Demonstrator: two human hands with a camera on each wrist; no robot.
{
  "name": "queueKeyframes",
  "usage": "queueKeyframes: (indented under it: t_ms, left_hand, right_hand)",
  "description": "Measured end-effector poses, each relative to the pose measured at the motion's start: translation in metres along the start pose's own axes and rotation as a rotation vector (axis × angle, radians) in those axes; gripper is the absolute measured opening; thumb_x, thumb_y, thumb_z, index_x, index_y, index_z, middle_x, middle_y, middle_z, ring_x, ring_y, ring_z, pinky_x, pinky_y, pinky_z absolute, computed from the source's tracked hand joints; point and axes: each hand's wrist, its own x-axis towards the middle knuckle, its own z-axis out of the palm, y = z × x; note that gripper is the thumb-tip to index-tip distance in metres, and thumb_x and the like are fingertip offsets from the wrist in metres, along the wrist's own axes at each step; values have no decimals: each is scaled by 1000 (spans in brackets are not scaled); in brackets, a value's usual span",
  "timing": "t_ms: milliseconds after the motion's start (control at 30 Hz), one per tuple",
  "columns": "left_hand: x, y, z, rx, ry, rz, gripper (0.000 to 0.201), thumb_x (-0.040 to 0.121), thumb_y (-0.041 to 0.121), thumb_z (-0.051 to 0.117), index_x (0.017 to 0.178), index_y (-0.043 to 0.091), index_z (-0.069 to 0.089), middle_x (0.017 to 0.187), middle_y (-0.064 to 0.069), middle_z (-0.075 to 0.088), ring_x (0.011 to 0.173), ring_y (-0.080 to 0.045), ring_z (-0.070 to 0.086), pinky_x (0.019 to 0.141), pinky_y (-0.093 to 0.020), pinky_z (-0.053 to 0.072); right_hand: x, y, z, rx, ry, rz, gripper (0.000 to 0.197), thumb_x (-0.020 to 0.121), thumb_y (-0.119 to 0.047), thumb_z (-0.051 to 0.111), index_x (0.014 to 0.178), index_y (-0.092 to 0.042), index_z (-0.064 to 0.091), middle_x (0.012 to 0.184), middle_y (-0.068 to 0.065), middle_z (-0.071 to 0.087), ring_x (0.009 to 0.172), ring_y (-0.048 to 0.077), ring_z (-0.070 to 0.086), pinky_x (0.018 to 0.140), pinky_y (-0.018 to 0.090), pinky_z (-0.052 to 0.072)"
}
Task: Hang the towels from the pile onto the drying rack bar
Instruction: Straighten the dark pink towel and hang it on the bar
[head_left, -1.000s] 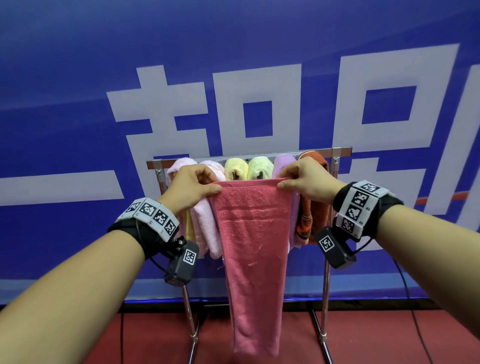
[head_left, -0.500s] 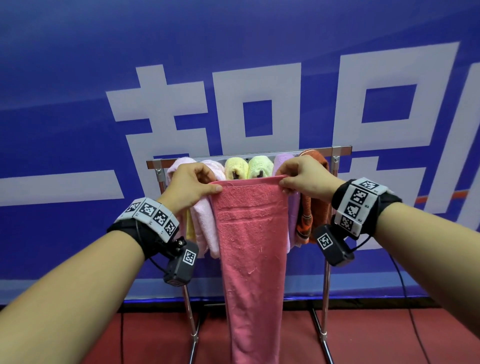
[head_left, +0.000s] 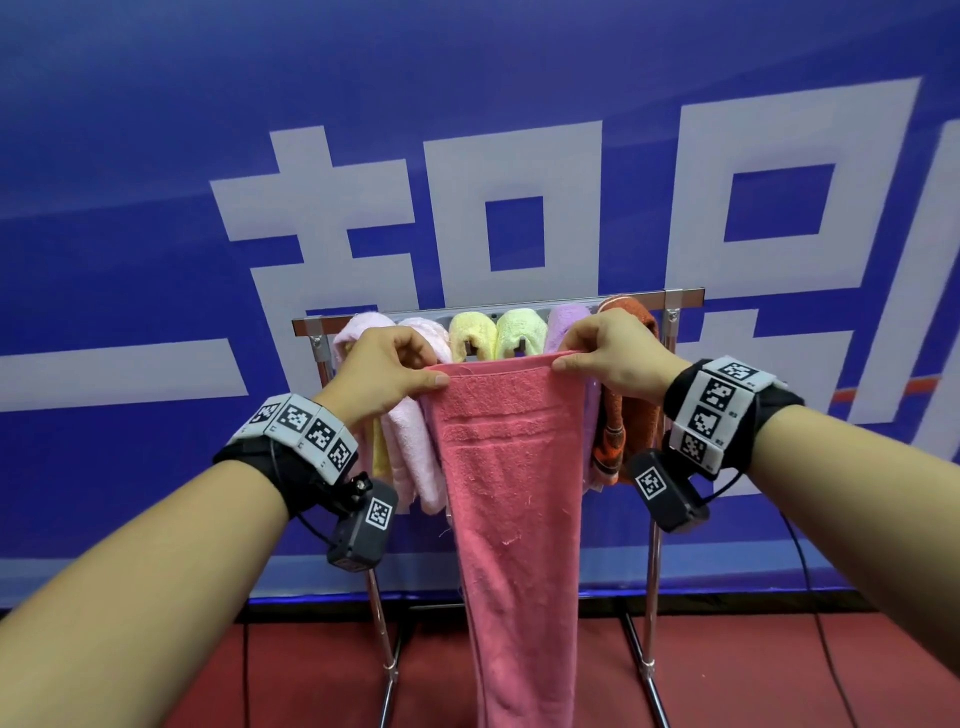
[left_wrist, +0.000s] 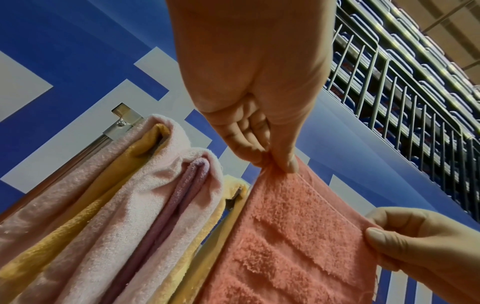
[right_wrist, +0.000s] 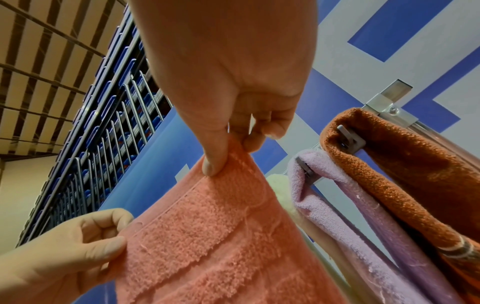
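Nearest: both forearms reach fwd w/ marker bands at the wrists. Left hand (head_left: 382, 371) pinches the top-left corner of the coral pink towel (head_left: 511, 483), thumb over curled fingers; right hand (head_left: 613, 353) pinches the top-right corner the same way. Towel's top edge is pulled flat btwn them, rest hangs down toward the red floor (head_left: 753, 675), just in front of the drying rack bar (head_left: 631, 300). Already draped on the rack: pale pink towels (head_left: 410, 441), yellow towels (head_left: 493, 335), a lilac towel (head_left: 566, 327), an orange towel (head_left: 631, 415) far right. Behind, a blue banner (head_left: 467, 104).
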Motion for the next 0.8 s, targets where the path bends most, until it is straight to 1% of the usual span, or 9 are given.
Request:
queueKeyframes:
  t_ms: [67,167,233,333,433,467,600,700,800]
  left_hand:
    - [-1,1,0,-16,-29,-11,19,73,2,84,80,7,67,78,-15,68,69,-19,61,73,-38,55]
    - [-1,0,0,-31,-19,-17,16,77,-1,80,86,3,67,81,-13,70,72,-18,64,78,-38,56]
    - [0,0,1,28,-17,7,15,78,-1,79,86,5,67,81,-7,70,72,-14,64,74,-32,56]
    - [1,3,5,215,-53,57,13,78,2,78,83,9,68,80,-2,70,71,-9,63,70,-25,53]
    - [4,9,4,273,-21,87,14,78,4,77,81,13,67,77,3,68,68,-5,60,65,-13,47]
    - [5,10,4,286,-22,91,15,78,4,77,80,15,67,77,5,67,69,-4,59,65,-13,45]
    - [6,7,5,323,-26,89,18,79,7,77,79,21,65,83,4,67,79,-11,62,74,-22,47]
    - [6,3,6,308,26,73,18,79,7,77,79,18,63,85,0,67,82,-16,62,78,-30,50]
    - [5,2,7,267,-4,72,17,79,2,76,78,11,61,86,-9,67,78,-18,59,79,-37,52]
  right_hand:
    - [0,0,0,-35,-1,14,13,81,-22,79,80,-12,71,72,-6,67,68,6,59,64,19,46]
    - [0,-1,1,-51,21,9,16,82,-21,78,77,-13,65,72,-7,63,66,5,56,60,18,43]
    - [1,-1,1,-45,28,-6,14,83,-19,78,80,-10,66,74,-5,63,67,6,56,62,20,45]
    - [0,-1,3,-78,12,-21,11,81,-15,78,82,-9,68,74,-4,64,66,4,55,64,22,44]
    - [-1,0,4,-59,55,-35,11,80,-15,79,79,-12,68,71,-7,61,66,6,55,62,23,43]
    - [-1,0,3,-55,56,-37,11,80,-15,79,79,-12,68,71,-7,61,66,7,55,62,22,44]
    - [0,0,0,-21,48,-46,14,79,-15,79,86,-16,67,73,-3,64,66,8,58,61,21,46]
    - [-3,-3,-2,56,-35,-81,27,82,-9,75,99,-16,54,75,1,64,62,4,54,58,16,45]
    - [-5,-9,-1,-67,-119,-180,23,86,-1,65,93,-15,49,78,-1,57,66,7,49,60,16,42]
